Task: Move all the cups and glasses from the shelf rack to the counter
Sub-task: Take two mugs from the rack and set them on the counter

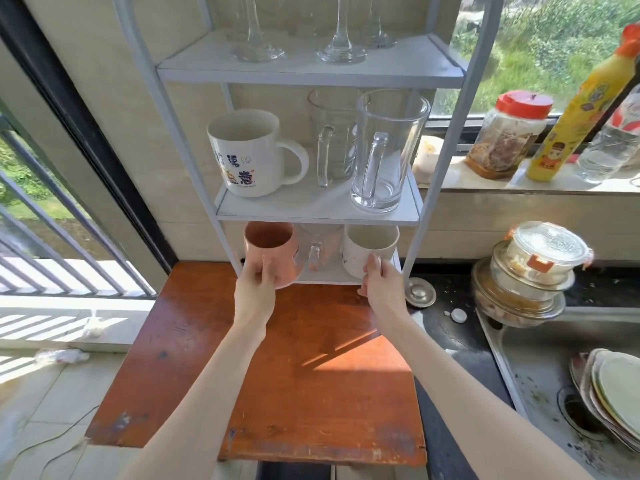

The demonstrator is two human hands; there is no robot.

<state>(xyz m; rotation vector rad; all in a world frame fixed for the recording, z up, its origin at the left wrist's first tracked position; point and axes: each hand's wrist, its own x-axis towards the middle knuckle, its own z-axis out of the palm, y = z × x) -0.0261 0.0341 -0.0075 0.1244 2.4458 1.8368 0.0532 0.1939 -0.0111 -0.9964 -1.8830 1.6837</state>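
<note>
A white shelf rack (317, 216) stands at the back of the wooden counter (298, 375). On its bottom shelf my left hand (256, 289) grips a pink cup (270, 247), tilted slightly and partly off the shelf edge. My right hand (381, 285) grips a white cup (369, 245) on the same shelf. A glass mug (317, 251) stands between them, further back. The middle shelf holds a white printed mug (251, 155) and two glass mugs (388, 150). Wine glasses (341, 36) stand on the top shelf, with only their stems and feet in view.
To the right lies a steel sink (540, 375) with stacked plates (613, 396) and stacked glass bowls (533, 271). A jar (509, 133), a yellow bottle (581, 109) and a clear bottle stand on the windowsill. A metal sink plug (420, 292) lies beside the rack's right leg.
</note>
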